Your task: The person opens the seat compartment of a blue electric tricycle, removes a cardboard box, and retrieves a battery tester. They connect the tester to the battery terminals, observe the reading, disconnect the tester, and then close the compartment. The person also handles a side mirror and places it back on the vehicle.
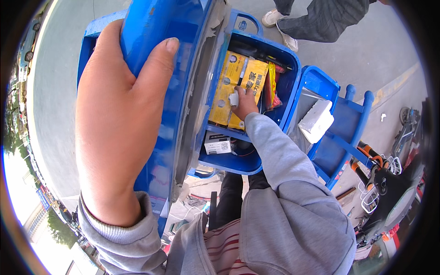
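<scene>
My left hand is wrapped around a thick blue bar close to the camera, thumb on the near side and fingers hidden behind. My right hand reaches into a blue tool trolley's upper tray. Between its thumb and fingers is a small white piece, too small to name surely. Under that hand lie yellow printed cartons. To their right sit red and yellow plastic packets. A white labelled box rests in the smaller compartment nearer my body.
White foam lies on a blue side tray beside a blue frame. Another person's legs are at the far side. An electric scooter stands at right. A grey, ragged-edged strip runs along the blue panel.
</scene>
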The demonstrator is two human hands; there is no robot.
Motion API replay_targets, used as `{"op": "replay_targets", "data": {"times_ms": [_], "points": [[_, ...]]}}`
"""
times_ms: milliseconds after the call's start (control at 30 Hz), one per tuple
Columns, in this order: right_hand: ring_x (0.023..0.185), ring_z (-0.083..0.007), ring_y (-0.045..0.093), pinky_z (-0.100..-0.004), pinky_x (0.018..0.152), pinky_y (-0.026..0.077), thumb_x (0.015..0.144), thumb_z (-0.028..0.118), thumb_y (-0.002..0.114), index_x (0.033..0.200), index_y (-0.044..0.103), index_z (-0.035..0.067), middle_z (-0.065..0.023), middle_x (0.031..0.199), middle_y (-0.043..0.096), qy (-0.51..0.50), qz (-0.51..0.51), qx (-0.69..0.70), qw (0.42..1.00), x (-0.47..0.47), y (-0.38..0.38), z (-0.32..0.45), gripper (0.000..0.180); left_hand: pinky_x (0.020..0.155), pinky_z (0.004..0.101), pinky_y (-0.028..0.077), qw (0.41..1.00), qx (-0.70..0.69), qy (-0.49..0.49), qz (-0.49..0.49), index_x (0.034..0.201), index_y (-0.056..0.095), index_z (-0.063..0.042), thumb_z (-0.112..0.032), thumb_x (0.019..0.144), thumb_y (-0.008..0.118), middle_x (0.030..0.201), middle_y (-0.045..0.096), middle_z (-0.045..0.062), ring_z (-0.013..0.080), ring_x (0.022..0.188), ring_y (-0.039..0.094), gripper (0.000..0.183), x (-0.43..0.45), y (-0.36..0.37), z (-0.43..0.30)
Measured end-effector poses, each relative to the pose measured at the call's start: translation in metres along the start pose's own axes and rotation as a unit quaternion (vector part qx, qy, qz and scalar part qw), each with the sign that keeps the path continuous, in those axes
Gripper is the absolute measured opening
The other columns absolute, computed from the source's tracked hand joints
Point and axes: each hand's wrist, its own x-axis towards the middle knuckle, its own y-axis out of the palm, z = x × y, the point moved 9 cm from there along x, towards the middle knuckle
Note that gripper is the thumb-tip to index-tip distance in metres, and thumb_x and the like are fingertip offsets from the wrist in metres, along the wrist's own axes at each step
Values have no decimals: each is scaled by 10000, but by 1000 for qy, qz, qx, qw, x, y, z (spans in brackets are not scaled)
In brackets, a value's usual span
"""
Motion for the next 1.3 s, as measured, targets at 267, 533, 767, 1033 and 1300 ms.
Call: {"op": "replay_targets", "data": {"times_ms": [267,533,767,1033,1300], "points": [[682,-169,572,-283,671,510,810,208,740,1253,421,-39,-71,822,569,215,183,441,852,-1,40,-48,599,781,362,557,1000,23,9,-4,1287,486,38,-386,941,585,1038,656,224,294,882,685,556,1,0,1],[1048,-352,587,-403,881,500,784,216,706,1243,512,32,-198,1214,547,99,46,-76,991,2,7,-29,532,787,364,554,1000,13,10,-2,1294,482,30,-384,941,584,1040,656,223,298,885,684,554,2,-1,-4],[1067,-243,608,-315,745,490,854,87,608,1385,458,126,-78,1331,489,-196,58,-440,874,35,-15,30,554,785,355,557,1000,4,4,-23,1294,486,25,-375,940,590,1031,661,211,280,882,686,544,-1,0,1],[1008,-210,638,-298,699,465,882,153,619,1236,611,145,-16,1143,600,-218,122,-494,833,47,-32,53,355,766,349,564,1000,19,20,-8,1291,488,30,-372,938,593,1033,660,214,282,860,689,545,1,-2,-2],[1000,-215,590,-327,832,443,799,168,670,985,721,150,-25,1014,614,-278,92,-463,836,21,-63,20,194,762,343,566,1000,-16,5,-25,1283,488,35,-374,938,593,1019,660,214,284,849,689,545,-2,1,3]]}}
